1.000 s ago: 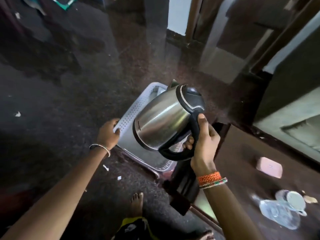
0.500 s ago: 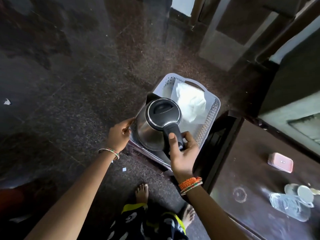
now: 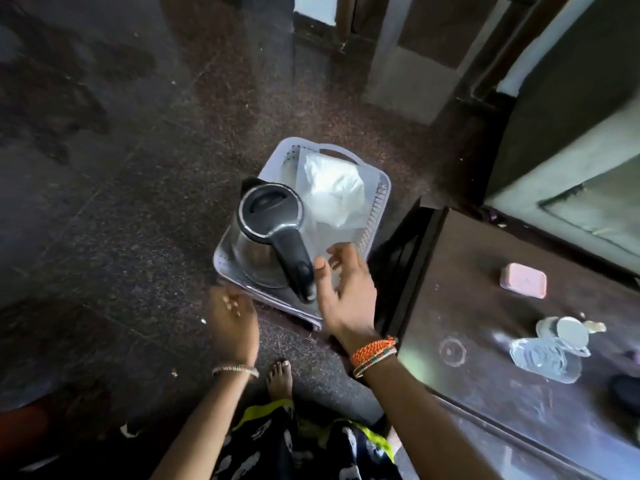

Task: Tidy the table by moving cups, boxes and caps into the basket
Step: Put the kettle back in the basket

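dark speckled stone floor (image 3: 114, 209) fills most of the head view, doorway and wall bases at the top. dark brown table (image 3: 491, 403) at lower right, its edge running down beside the person's right forearm, a faint ring mark on its top. pale ledge or bed edge further right, blurry.

white perforated basket (image 3: 379, 202) sits on the floor just left of the table corner. inside it, steel kettle (image 3: 266, 237) with black lid and black handle stands upright in the near-left part; handle points toward the right hand. white plastic bag (image 3: 332, 199) bunched in the far-right part of the basket, touching the kettle side.

right hand (image 3: 346, 292) over the basket's near-right edge, fingers spread and loose, holding nothing; thumb just beside the kettle handle's lower end, contact cannot be told. orange and green bangles on that wrist. left hand (image 3: 233, 320) just off the basket's near-left corner, over the floor, fingers loosely curled, blurred, nothing in it; thin bangle on the wrist.

on the table, well apart from the basket: pink box (image 3: 523, 280) toward the far side, clear plastic bottle (image 3: 543, 358) lying down near the right edge, white cup (image 3: 571, 332) touching it, a small scrap beside the cup, dark round thing at the frame edge, cut off.

bare foot (image 3: 278, 375) on the floor between the arms, black and yellow patterned clothing below it.
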The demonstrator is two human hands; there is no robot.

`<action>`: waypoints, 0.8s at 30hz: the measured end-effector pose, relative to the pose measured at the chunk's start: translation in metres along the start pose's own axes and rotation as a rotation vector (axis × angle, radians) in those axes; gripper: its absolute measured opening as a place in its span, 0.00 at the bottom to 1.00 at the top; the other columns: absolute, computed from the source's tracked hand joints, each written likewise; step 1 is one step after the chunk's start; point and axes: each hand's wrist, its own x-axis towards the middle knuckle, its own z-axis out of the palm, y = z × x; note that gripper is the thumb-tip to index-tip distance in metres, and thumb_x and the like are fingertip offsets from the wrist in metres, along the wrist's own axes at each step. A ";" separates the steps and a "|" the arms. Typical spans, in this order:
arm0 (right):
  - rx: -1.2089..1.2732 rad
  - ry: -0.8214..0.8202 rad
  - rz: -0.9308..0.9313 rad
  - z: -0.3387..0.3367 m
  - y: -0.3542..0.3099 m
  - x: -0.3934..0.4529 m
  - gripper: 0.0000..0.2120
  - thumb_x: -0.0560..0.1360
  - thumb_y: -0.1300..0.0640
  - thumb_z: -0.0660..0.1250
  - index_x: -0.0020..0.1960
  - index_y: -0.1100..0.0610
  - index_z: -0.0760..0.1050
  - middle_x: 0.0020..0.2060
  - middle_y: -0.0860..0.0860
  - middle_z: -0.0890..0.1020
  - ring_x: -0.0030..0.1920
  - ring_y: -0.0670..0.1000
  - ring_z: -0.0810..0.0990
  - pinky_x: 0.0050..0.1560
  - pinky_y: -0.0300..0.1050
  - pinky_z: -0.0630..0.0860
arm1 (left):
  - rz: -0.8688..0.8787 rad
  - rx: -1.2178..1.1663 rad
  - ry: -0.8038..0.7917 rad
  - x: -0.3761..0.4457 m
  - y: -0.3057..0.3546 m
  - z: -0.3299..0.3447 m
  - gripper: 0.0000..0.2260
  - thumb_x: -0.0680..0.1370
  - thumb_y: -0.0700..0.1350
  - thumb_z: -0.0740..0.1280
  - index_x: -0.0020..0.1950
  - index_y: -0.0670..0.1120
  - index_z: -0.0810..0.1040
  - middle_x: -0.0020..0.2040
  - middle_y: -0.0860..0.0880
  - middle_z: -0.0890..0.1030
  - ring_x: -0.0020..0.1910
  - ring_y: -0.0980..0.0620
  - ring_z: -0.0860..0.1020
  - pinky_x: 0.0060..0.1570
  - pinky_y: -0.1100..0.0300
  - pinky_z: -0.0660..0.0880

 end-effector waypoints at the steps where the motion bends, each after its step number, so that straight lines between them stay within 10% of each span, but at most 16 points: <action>1: 0.031 0.022 0.007 -0.015 0.010 0.000 0.20 0.75 0.37 0.54 0.52 0.52 0.70 0.43 0.48 0.78 0.43 0.49 0.77 0.39 0.45 0.73 | -0.018 -0.037 -0.070 -0.025 -0.002 0.007 0.05 0.71 0.36 0.61 0.41 0.45 0.69 0.34 0.46 0.73 0.32 0.53 0.71 0.35 0.58 0.69; 11: -0.258 -0.002 0.229 -0.169 0.179 -0.041 0.07 0.70 0.59 0.64 0.48 0.57 0.70 0.44 0.55 0.78 0.46 0.59 0.76 0.42 0.49 0.73 | 0.168 -0.070 -0.677 -0.166 0.044 0.169 0.07 0.70 0.37 0.61 0.45 0.45 0.76 0.41 0.51 0.79 0.39 0.62 0.76 0.37 0.71 0.71; 18: -0.766 -0.001 0.522 -0.274 0.301 -0.079 0.28 0.68 0.47 0.67 0.62 0.59 0.67 0.59 0.60 0.71 0.61 0.64 0.68 0.57 0.59 0.66 | 0.336 0.156 -1.038 -0.248 0.065 0.286 0.15 0.71 0.33 0.63 0.56 0.42 0.75 0.53 0.45 0.79 0.51 0.46 0.77 0.52 0.61 0.73; 24: -0.646 -0.100 0.587 -0.295 0.356 -0.094 0.51 0.61 0.39 0.72 0.74 0.58 0.53 0.68 0.59 0.65 0.65 0.62 0.67 0.58 0.57 0.71 | 0.357 0.263 -1.085 -0.307 0.065 0.329 0.23 0.71 0.31 0.62 0.66 0.42 0.69 0.64 0.44 0.76 0.61 0.47 0.75 0.55 0.69 0.68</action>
